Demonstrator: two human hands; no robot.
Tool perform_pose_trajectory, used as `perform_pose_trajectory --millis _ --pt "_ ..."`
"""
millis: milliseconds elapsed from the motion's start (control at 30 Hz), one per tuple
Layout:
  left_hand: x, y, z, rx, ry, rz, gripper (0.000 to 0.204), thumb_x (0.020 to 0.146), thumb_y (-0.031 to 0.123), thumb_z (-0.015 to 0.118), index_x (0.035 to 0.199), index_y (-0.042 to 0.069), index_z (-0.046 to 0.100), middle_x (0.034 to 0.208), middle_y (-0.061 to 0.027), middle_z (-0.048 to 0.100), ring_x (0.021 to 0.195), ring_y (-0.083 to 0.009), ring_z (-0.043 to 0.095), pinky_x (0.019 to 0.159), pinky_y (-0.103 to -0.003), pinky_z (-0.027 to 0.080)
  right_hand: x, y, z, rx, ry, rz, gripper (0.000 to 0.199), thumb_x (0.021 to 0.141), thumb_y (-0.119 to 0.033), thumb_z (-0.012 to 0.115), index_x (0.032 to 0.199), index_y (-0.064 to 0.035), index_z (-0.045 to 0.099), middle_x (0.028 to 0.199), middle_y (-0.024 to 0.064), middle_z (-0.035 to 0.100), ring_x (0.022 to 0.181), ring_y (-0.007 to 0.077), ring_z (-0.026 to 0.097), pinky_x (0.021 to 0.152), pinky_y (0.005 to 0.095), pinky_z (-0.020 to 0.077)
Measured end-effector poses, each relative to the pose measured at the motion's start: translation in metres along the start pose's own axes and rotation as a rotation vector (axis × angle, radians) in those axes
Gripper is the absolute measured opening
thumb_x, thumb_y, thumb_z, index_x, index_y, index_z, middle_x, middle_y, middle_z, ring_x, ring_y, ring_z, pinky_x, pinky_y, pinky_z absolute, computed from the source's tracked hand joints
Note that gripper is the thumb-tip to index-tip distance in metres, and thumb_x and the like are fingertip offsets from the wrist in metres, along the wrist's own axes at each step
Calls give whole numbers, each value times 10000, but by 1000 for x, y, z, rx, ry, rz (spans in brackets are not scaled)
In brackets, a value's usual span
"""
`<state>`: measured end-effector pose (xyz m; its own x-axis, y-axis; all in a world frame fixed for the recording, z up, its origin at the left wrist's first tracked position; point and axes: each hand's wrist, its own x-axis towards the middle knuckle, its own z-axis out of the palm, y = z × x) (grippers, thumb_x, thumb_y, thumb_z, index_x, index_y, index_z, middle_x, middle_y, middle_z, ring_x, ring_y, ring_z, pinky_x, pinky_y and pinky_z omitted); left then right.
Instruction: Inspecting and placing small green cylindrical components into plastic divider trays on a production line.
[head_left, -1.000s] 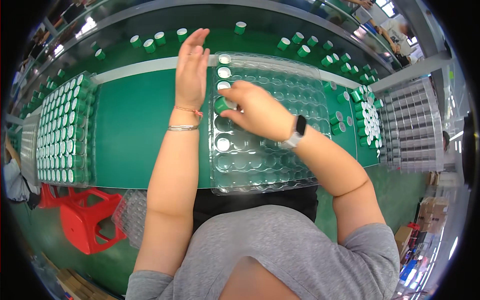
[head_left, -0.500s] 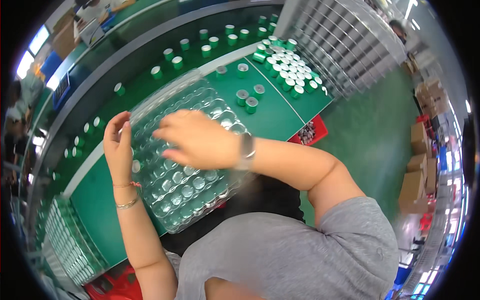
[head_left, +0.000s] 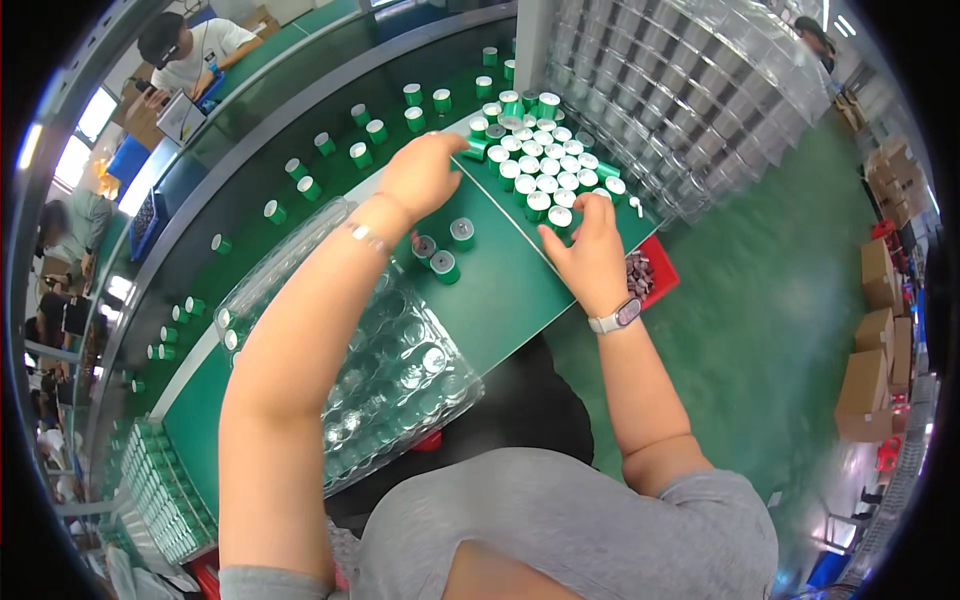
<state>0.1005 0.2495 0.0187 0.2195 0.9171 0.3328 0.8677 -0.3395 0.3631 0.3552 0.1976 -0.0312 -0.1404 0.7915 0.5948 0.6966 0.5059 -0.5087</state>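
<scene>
Reaching to the white-topped green cylinders massed on the green tabletop seems the step in hand; gathering them calls for closing fingers. The right hand holds thumb and fingers apart; the left hand's grip cannot be told. Three grey-topped cylinders stand between one clear tray and the uncountably dense cluster.

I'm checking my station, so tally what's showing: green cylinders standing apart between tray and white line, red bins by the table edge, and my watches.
Green cylinders: 3
Red bin: 1
Watch: 1
Visible total: 5; left forearm may hide more.
</scene>
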Motion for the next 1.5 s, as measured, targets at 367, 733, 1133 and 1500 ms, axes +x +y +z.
perform_pose_trajectory --millis 367,733,1133,1500 --pt "54 -4 30 437 -145 101 339 730 189 773 1026 103 634 1068 -81 642 1032 -299 620 836 -427 526 0 3 13 33 1 89 433 773 -133 768 1100 4 518 997 150 568 796 293 557 692 378 484" --pt "48 -25 18 272 -239 147 348 762 136 701 1087 44 619 1069 -178 649 1016 -356 630 869 -441 516 6 -28 9 196 -40 60 374 771 -83 751 1097 0 587 918 64 536 610 125 507 590 269 444" --pt "59 -43 22 128 -143 13 379 695 129 753 1063 49 704 1076 -199 637 1002 -352 643 888 -409 535 20 -41 7 306 -28 96 358 779 -67 747 1102 -13 600 893 36 525 647 91 487 569 236 419" --pt "-125 -38 -101 -961 244 -224 463 785 -50 675 1233 18 581 1184 -79 612 1141 -185 592 1017 -340 464 41 -113 56 1122 -496 59 336 881 64 628 1199 25 531 1083 64 546 982 147 594 818 262 503"
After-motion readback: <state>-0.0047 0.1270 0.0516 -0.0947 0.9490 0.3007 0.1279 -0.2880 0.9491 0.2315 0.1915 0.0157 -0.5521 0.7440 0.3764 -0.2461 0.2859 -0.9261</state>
